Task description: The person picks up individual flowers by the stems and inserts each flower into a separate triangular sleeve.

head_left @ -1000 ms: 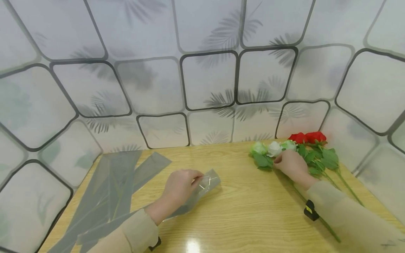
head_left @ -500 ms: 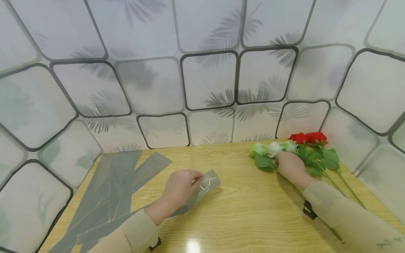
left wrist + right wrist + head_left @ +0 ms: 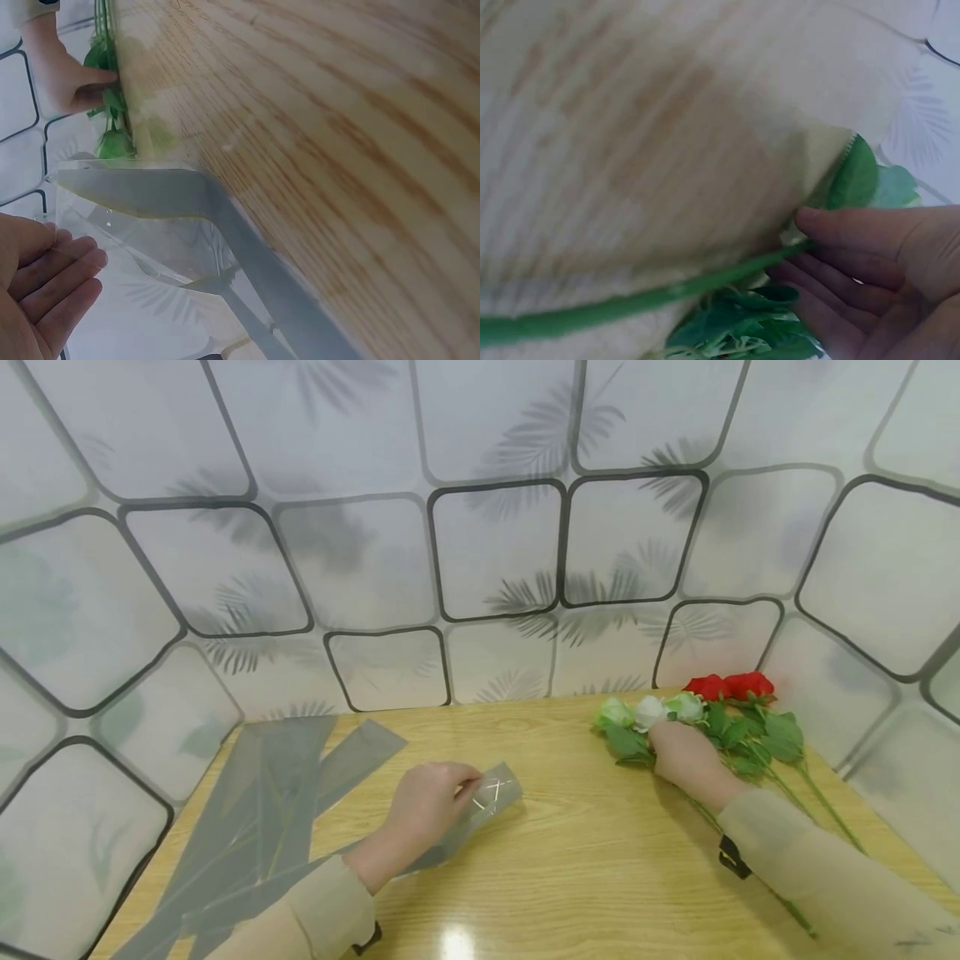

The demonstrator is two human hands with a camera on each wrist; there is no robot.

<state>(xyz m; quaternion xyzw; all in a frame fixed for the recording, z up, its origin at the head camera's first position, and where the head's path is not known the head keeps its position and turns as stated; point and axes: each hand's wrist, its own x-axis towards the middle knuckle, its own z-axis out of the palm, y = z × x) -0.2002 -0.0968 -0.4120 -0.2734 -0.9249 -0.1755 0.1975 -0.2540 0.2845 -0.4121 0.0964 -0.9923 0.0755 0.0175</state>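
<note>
My left hand (image 3: 429,800) pinches the edge of a clear and grey plastic flower sleeve (image 3: 501,787) near the middle of the wooden table. In the left wrist view, the sleeve (image 3: 142,191) stands partly spread, its mouth beside the fingers. Over at the right, my right hand (image 3: 688,762) holds an artificial rose by its green stem (image 3: 660,296), just below the blooms. The stem runs between thumb and fingers in the right wrist view. A white rose bloom (image 3: 649,713) lies right at the fingertips, between a pale green rose (image 3: 615,712) and a green-white rose (image 3: 686,705).
More grey plastic sleeves (image 3: 288,768) lie overlapping on the table's left side. Two red roses (image 3: 729,686) with green leaves (image 3: 782,737) and long stems lie behind and right of the right hand. A patterned wall (image 3: 495,556) encloses the table (image 3: 570,860) at the back and sides.
My right hand has shifted slightly on the rose stem, and the stem's lower end has moved a little to the right. The left hand and the sleeve have stayed in place.
</note>
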